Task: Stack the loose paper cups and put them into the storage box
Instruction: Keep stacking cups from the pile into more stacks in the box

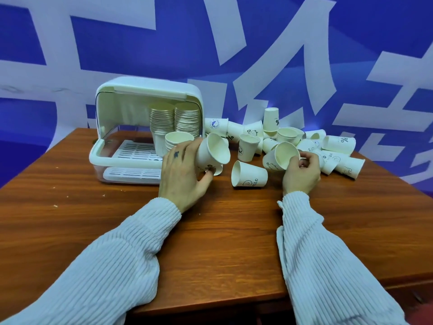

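My left hand (181, 174) grips a short stack of white paper cups (212, 153), tilted with the mouth facing right. My right hand (302, 171) holds a single paper cup (280, 158) by its rim, mouth toward me. Between the hands one cup (248, 175) lies on its side on the table. A pile of several loose cups (311, 141) lies behind my right hand. The white storage box (150, 90) stands open at the left, with two tall cup stacks (174, 119) and a shorter stack (178, 140) inside.
The wooden table (210, 231) runs toward me, its front edge close to my sleeves. A blue and white banner (234, 43) hangs right behind the table. Small crumbs (103, 195) dot the wood at the left.
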